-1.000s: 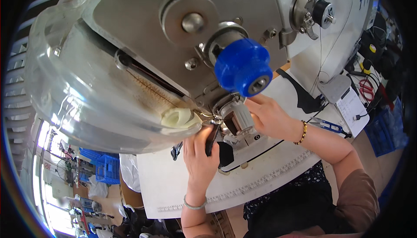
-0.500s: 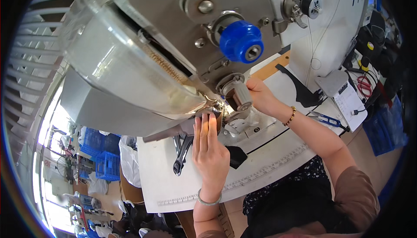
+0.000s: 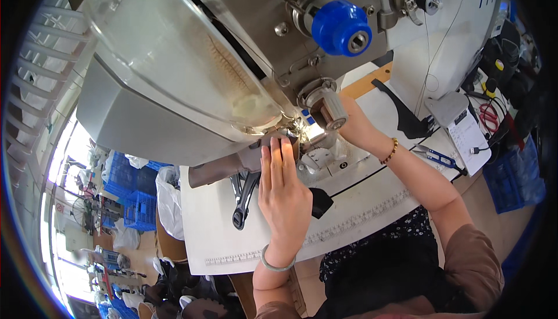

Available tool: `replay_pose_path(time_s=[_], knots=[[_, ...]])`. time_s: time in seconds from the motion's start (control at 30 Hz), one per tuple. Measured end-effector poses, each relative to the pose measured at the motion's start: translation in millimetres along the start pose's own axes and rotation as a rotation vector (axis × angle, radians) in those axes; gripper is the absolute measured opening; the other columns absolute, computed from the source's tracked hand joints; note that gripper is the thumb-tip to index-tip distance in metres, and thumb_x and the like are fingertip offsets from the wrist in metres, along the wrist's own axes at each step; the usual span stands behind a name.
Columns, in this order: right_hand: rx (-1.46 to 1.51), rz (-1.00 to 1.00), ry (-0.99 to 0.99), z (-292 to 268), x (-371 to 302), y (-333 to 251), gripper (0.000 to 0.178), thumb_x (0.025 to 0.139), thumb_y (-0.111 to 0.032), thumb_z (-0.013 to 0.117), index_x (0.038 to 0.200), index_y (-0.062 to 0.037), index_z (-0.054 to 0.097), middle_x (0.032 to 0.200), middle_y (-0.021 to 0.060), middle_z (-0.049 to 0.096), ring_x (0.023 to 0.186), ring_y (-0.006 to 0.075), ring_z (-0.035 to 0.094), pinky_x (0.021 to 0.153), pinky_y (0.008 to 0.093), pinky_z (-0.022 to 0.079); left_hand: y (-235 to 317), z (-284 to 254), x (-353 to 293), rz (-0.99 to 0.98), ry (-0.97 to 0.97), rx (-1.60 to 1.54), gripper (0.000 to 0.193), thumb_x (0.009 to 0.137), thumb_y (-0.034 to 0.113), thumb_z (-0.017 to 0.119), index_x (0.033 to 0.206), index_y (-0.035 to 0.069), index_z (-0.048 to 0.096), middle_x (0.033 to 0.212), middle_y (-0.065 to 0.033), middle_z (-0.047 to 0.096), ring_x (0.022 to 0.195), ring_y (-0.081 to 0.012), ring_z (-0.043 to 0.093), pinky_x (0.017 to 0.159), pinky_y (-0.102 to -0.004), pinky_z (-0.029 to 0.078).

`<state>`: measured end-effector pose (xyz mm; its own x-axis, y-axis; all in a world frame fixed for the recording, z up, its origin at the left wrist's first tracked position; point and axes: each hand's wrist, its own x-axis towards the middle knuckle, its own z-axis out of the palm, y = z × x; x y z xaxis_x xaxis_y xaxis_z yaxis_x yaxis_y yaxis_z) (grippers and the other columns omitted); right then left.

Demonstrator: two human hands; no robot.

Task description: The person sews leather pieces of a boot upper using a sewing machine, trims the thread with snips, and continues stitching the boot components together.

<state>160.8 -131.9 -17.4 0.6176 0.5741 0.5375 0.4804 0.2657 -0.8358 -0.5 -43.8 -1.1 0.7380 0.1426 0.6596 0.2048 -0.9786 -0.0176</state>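
My left hand (image 3: 285, 194) lies with its fingers stretched out and side by side, the tips on a grey-brown piece of material (image 3: 216, 169), which looks like leather. That piece runs leftward under the head of a sewing machine (image 3: 244, 86), by the lit needle area. My right hand (image 3: 356, 126) is on the far right side of the needle area, beside a round metal part (image 3: 326, 112) of the machine. Its fingers are hidden behind that part, so I cannot see what they touch.
The white machine table (image 3: 232, 255) has a printed ruler along its near edge. Metal scissors or snips (image 3: 245, 202) lie left of my left hand, a black scrap (image 3: 321, 202) to its right. Blue-handled tweezers (image 3: 439, 157) and a black strip (image 3: 401, 109) lie farther right.
The view has shifted a little, so the machine sits higher. More of the grey-brown piece shows to the left of my left hand. Both hands keep much the same places.
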Motion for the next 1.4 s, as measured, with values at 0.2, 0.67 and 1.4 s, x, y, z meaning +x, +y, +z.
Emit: replay_pose_path(time_s=[0.2,0.67,1.4], knots=[[-0.015,0.187,-0.199,-9,17,-13,0.026,0.083,0.004,0.044,0.097,0.0005,0.065,0.093,0.0092,0.063,0.081,0.0141,0.055,0.075,0.0245,0.045,10,-29,-14,-0.034,-0.058,-0.119,0.042,0.079,0.008,0.056,0.120,-0.003,0.051,0.124,-0.0181,0.050,0.118,-0.0337,0.046,0.095,-0.0384,0.041],[-0.146,0.129,-0.084,7,-60,-44,0.024,0.093,-0.021,0.043,0.087,0.0005,0.053,0.065,0.0142,0.054,0.060,0.0263,0.057,0.059,0.0320,0.044,-73,-33,-60,-0.798,0.140,0.057,0.059,0.087,0.029,0.054,0.136,0.005,0.033,0.129,-0.0265,0.042,0.117,-0.0415,0.043,0.098,-0.0449,0.032],[0.376,0.157,-0.045,45,-75,-26,0.017,0.092,-0.016,0.045,0.087,0.0005,0.047,0.064,0.0128,0.045,0.058,0.0183,0.041,0.056,0.0311,0.038,-61,-48,-22,-0.180,0.184,0.062,0.040,0.076,0.011,0.066,0.113,0.003,0.057,0.107,-0.0139,0.057,0.096,-0.0316,0.053,0.087,-0.0395,0.042]])
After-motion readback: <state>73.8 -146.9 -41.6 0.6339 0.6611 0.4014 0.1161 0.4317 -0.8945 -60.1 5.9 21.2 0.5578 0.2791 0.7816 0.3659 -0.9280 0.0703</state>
